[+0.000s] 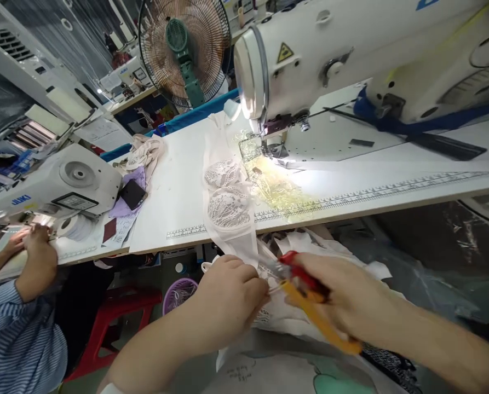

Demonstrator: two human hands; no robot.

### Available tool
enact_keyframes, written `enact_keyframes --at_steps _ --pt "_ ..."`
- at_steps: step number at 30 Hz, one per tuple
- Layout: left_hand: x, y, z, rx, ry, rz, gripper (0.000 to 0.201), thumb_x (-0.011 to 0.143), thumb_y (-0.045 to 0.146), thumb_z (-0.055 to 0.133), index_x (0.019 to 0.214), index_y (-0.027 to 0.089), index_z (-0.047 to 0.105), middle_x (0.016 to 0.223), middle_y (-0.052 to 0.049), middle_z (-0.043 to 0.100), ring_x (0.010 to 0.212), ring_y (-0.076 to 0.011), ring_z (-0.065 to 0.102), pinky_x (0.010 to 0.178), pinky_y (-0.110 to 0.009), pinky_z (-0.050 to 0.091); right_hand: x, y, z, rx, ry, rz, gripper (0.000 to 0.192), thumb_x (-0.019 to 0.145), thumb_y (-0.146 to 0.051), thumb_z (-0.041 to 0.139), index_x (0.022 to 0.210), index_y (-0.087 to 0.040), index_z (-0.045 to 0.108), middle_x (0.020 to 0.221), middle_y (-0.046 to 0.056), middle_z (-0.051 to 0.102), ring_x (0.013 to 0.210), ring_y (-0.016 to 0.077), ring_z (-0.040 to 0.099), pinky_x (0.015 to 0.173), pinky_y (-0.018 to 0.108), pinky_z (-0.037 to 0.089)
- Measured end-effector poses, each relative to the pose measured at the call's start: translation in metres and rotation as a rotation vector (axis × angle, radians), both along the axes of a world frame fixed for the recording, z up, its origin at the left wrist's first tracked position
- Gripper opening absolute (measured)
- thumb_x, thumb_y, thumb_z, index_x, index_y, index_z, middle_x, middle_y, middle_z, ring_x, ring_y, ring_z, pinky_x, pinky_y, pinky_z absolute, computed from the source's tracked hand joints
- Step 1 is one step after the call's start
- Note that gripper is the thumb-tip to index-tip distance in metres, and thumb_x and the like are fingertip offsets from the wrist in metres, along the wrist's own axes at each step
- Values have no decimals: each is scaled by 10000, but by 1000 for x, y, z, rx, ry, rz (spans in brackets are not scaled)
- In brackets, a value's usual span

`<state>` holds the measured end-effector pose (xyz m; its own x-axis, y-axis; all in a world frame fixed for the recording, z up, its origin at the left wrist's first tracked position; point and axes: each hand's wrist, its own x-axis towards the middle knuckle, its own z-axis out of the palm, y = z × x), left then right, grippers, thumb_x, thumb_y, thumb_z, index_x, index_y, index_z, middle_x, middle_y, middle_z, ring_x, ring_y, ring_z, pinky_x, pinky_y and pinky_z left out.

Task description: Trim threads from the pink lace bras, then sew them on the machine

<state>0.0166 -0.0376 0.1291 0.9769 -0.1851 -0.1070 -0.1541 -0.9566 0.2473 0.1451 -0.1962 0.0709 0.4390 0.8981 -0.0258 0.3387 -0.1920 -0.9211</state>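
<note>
Right at the left fingertips, pale cloth [272, 283], pinched tight, with thumb and fingers of the left hand [233, 293] bunched close together. Just beside, on the right: scissors [310, 312], gripped in the right hand [338, 276], fingers wrapped round red and yellow handles, handles well apart. Pointing leftward, close in to the cloth: blades, too blurred to tell open or closed. Just beyond the knuckles, the lace bra [230, 210], flat on the table [182, 191], with its near end over the front edge and down towards the left hand. Under both hands, a heap of pale garments [287, 314], and below those white fabric with a green print [337, 381].

Up the table now: printed ruler [363, 192] along the front edge, passing under the bra; tangled yellow threads [272, 189] right of the cups, brightly lit by the sewing machine [301, 60]. Over to the left, crumpled beige fabric [145, 153], then a phone [133, 194] on purple cloth [141, 175]. Farther left, a second machine [80, 175], a white roll [75, 227], a co-worker's hands [39, 243] and striped sleeve [1, 309]. Down below, a purple basket [171, 288] and red stool [104, 323]. Away at the back, a big fan [184, 49].
</note>
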Motion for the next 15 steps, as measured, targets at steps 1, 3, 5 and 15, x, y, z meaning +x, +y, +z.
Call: enact_keyframes --at_steps 1,3,5,15 --pt "2 -1 0 -11 -28 -10 265 913 196 367 811 154 608 768 -46 620 729 -175 549 710 -319 414 -6 6 2 -6 1 48 174 694 -232 587 642 -223 422 596 -27 489 513 124 416 457 228 316" --pt "2 0 1 -20 -51 -17 256 914 191 364 840 162 607 811 -49 627 779 -181 556 761 -336 418 -11 14 4 -38 8 122 128 711 -193 530 669 -221 413 640 -21 495 545 124 425 463 220 313" --pt "-1 3 2 11 -22 -10 231 910 201 386 863 173 611 793 -43 615 793 -186 558 814 -363 416 -9 16 7 -80 21 143 109 714 -169 492 692 -221 399 663 -18 489 563 124 424 467 216 310" --pt "-42 53 2 -163 -137 210 293 891 117 415 1122 190 581 918 -57 621 858 -166 591 975 -412 396 2 9 -1 -94 210 50 68 708 -233 529 721 -235 463 711 9 540 559 142 475 440 220 392"
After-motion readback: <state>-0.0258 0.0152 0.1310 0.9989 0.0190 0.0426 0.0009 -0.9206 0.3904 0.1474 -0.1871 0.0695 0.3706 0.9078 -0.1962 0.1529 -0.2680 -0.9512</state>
